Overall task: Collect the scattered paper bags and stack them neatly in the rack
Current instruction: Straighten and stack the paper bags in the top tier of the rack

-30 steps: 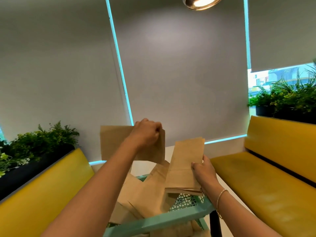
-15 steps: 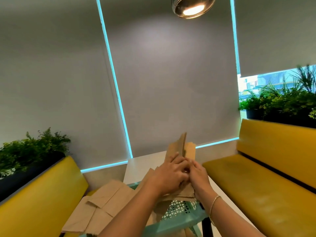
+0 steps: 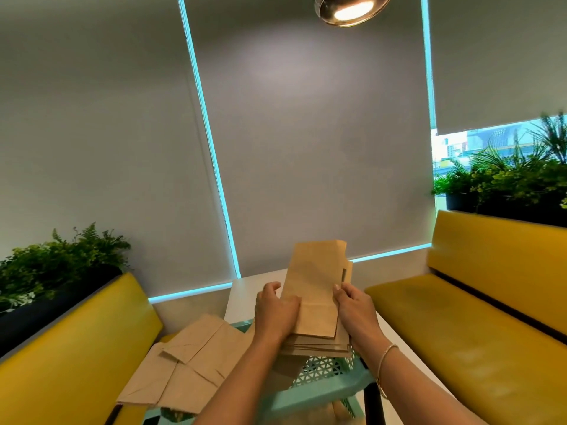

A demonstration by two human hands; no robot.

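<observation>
A stack of flat brown paper bags (image 3: 316, 289) is held above the mint-green perforated rack (image 3: 322, 368). My left hand (image 3: 276, 314) grips the stack's left edge, thumb on top. My right hand (image 3: 356, 311) holds its right edge, with a bracelet on that wrist. Several more brown bags (image 3: 190, 366) lie spread out and overlapping at the rack's left side, reaching over the left bench.
A white table (image 3: 245, 289) runs away behind the rack toward the blinds. Yellow benches stand on the left (image 3: 76, 357) and right (image 3: 466, 332), each backed by planters with green plants. A pendant lamp (image 3: 352, 7) hangs overhead.
My left hand brought a single bag across onto the pile in my right hand. Both hands now hold the gathered stack by its side edges, and the loose bags at left lie uncovered.
</observation>
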